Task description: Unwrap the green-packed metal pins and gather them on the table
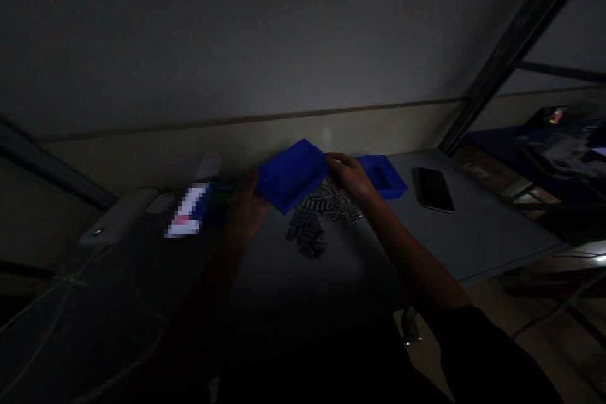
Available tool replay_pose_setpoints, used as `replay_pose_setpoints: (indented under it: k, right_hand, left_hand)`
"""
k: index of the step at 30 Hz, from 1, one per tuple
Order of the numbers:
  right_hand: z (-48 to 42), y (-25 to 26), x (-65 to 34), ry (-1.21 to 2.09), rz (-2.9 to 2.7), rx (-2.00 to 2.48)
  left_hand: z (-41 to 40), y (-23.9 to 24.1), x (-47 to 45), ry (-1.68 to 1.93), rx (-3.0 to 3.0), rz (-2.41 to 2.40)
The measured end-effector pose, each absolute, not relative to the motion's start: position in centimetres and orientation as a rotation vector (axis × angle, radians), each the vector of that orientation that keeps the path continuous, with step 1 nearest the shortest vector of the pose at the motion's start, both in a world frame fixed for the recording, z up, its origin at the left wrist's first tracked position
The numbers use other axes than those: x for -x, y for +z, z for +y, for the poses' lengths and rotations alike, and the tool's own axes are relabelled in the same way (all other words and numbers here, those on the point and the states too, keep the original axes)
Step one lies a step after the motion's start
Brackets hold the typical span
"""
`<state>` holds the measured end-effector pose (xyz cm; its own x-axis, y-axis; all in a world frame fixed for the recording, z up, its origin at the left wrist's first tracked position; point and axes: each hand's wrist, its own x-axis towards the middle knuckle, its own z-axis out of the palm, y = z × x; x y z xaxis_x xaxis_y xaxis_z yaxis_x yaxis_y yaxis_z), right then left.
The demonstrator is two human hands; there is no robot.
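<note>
Between both hands a blue plastic bin [294, 173] is held tilted above the table. My left hand [249, 205] grips its left end, and my right hand [348, 173] is closed on its right end. Below and behind the bin lies a heap of small shiny metal pins [343, 205]. Nearer to me is a pile of dark grey cylindrical pieces [307, 233], whose exact kind I cannot make out. A second blue bin [386, 177] rests on the table just beyond my right hand. The dim light hides detail inside the held bin.
A dark-screened phone or tablet [434, 189] lies at the right of the grey table [492, 227]. On the left are a white power strip [120, 218] with cables and a blurred white packet [187, 211]. A wall stands behind, with metal frame posts [502, 57] at the sides.
</note>
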<state>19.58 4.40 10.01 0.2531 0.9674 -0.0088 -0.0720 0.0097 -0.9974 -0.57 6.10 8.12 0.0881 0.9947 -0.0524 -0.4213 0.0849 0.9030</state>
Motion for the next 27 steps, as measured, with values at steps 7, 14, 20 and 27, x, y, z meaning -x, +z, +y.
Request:
replay_pose_setpoints:
  k: [7,14,20,27]
  right_hand:
    - [7.5,10.3,-20.1,0.709,-0.942,1.339]
    - [8.4,8.7,-20.8,0.887,-0.617,1.34]
    - [8.9,7.9,-24.2,0.807,-0.5,1.316]
    - [9.3,6.4,-24.7,0.884,-0.624,1.467]
  left_hand:
    - [9.0,8.5,-0.7,1.174,-0.762,0.797]
    - [12.5,7.0,-4.1,1.114,-0.872,0.876]
    - [13.4,3.7,-8.7,0.759,-1.918,1.216]
    - [12.2,0.5,-12.4,0.157,-2.486,1.114]
